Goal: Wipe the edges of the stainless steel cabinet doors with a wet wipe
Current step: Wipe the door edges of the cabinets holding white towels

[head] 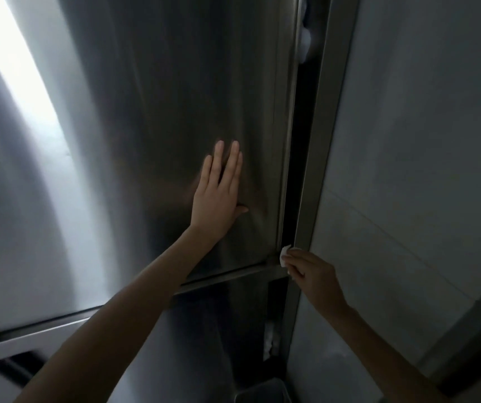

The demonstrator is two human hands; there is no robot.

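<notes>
Steel door [160, 112] is held flat by the left hand [217, 196] with straight fingers, while the right hand [310, 274] pinches the wipe [283, 255] at its bottom corner; press firmly, slide slowly along the edge.

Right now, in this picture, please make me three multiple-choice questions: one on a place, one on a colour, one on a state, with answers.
1. Where is the wet wipe? A) at the cabinet door's lower right corner B) at the door's middle C) on the floor
2. What colour is the wet wipe? A) blue B) white C) yellow
3. How does the left hand lie? A) in a fist B) round a handle C) flat on the door, fingers straight
Answers: A, the right hand pinches it there; B, it shows white against grey steel; C, its straight fingers rest on the steel.
</notes>
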